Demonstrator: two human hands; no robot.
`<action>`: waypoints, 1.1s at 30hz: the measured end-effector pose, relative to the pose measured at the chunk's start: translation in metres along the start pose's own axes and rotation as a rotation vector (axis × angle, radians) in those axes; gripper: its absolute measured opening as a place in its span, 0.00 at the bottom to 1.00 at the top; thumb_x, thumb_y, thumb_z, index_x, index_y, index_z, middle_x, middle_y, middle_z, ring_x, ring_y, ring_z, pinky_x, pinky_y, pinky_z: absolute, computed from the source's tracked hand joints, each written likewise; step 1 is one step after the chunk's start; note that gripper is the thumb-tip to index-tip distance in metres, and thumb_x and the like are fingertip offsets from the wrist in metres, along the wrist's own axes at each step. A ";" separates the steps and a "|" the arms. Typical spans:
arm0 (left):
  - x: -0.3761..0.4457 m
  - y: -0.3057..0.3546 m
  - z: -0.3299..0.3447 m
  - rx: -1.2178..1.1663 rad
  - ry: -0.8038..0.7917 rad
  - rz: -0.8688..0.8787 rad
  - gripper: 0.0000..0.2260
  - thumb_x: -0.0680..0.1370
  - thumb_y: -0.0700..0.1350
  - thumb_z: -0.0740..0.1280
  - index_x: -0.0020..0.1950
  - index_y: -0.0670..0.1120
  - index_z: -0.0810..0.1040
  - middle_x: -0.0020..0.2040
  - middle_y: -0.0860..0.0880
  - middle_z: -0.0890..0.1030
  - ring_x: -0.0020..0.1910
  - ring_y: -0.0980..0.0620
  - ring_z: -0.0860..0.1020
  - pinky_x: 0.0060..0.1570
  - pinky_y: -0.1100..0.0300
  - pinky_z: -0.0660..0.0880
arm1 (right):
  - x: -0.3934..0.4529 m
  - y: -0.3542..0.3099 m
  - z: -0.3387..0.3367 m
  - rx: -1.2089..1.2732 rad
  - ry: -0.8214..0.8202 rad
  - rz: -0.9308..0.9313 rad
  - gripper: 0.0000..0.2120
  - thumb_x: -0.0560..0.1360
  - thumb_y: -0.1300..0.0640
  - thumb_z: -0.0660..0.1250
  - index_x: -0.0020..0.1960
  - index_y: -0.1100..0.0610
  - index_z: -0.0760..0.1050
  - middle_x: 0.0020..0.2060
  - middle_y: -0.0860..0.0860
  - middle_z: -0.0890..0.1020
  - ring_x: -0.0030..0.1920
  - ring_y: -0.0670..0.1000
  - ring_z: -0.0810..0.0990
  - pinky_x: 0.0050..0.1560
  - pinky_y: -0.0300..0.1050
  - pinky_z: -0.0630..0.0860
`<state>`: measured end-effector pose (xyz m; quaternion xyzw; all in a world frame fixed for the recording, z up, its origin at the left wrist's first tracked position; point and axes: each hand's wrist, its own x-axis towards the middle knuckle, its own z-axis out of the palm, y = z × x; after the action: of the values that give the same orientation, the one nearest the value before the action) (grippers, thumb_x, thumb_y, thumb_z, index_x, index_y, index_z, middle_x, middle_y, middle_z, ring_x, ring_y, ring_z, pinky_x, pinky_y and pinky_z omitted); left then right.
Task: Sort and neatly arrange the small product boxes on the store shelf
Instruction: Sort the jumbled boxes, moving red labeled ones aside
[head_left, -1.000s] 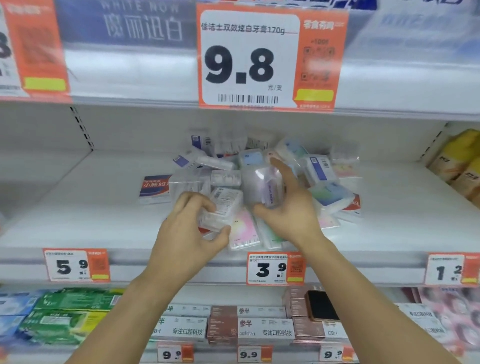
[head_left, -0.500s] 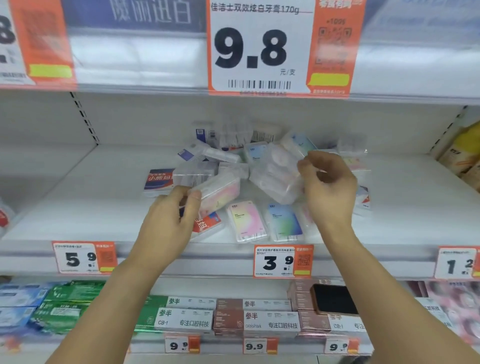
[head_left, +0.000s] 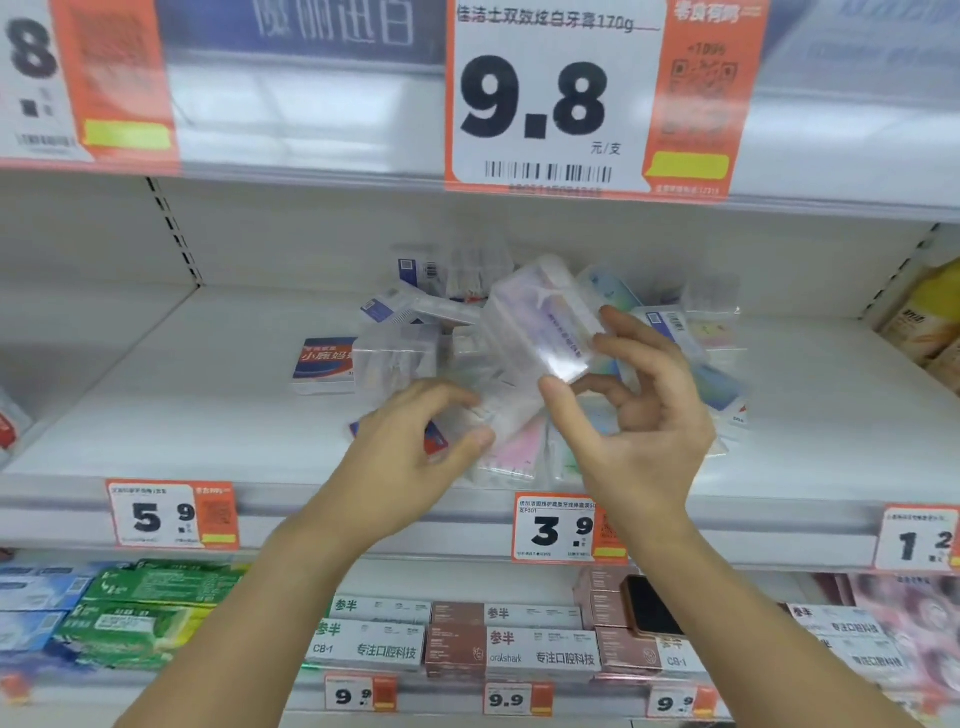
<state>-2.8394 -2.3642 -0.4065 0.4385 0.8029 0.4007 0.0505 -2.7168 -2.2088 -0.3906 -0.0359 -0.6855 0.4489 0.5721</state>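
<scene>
A loose heap of small product boxes (head_left: 519, 364), most of them clear plastic cases with pastel cards inside, lies on the white store shelf (head_left: 182, 415), directly above the 3.9 price tag (head_left: 558, 530) clipped to the shelf's front rail. The boxes overlap at all angles; none stand in a row.

The right hand (head_left: 639, 426) is raised over the heap, up and right of the 3.9 price tag, holding one clear plastic box (head_left: 540, 327) tilted above the pile. Its thumb presses the box's lower edge and the index finger lies along the upper right side, so these fingers are clamped on the box; the other fingers curl loosely behind it.

The left hand (head_left: 410, 441) is up and left of the 3.9 price tag, at the front left of the heap. Its fingers are curled over blurred clear boxes with the thumb near a pink-carded case (head_left: 519, 447), but motion blur hides whether it actually grips anything.

A flat red, white and blue pack (head_left: 324, 361) lies alone on the shelf, further left of the heap and clear of the other boxes. Far left of the 3.9 price tag on the same rail is a 5.9 price tag (head_left: 166, 514). A large 9.8 price tag (head_left: 571, 98) hangs from the shelf above.
</scene>
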 end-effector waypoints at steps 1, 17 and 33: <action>0.001 0.003 -0.003 -0.064 0.016 -0.022 0.19 0.73 0.65 0.64 0.60 0.58 0.76 0.58 0.62 0.77 0.57 0.61 0.76 0.58 0.65 0.72 | 0.000 -0.001 0.001 0.003 -0.009 -0.016 0.21 0.66 0.69 0.78 0.54 0.57 0.75 0.60 0.64 0.76 0.63 0.56 0.78 0.45 0.46 0.82; -0.019 0.000 -0.056 -0.657 0.345 -0.193 0.39 0.57 0.58 0.80 0.63 0.48 0.69 0.58 0.48 0.81 0.59 0.54 0.79 0.48 0.65 0.77 | -0.026 -0.016 0.061 0.014 -0.492 0.261 0.36 0.64 0.53 0.82 0.65 0.44 0.67 0.54 0.44 0.76 0.55 0.50 0.78 0.49 0.44 0.79; -0.048 -0.100 -0.150 0.457 0.036 -0.242 0.25 0.73 0.40 0.68 0.65 0.63 0.73 0.75 0.52 0.67 0.77 0.44 0.56 0.74 0.42 0.56 | 0.023 -0.006 0.116 -0.715 -0.771 0.044 0.05 0.73 0.51 0.70 0.46 0.53 0.79 0.42 0.46 0.81 0.44 0.48 0.79 0.47 0.43 0.75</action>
<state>-2.9415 -2.5196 -0.3870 0.3319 0.9201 0.2075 -0.0167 -2.8166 -2.2659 -0.3622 -0.0755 -0.9556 0.1796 0.2209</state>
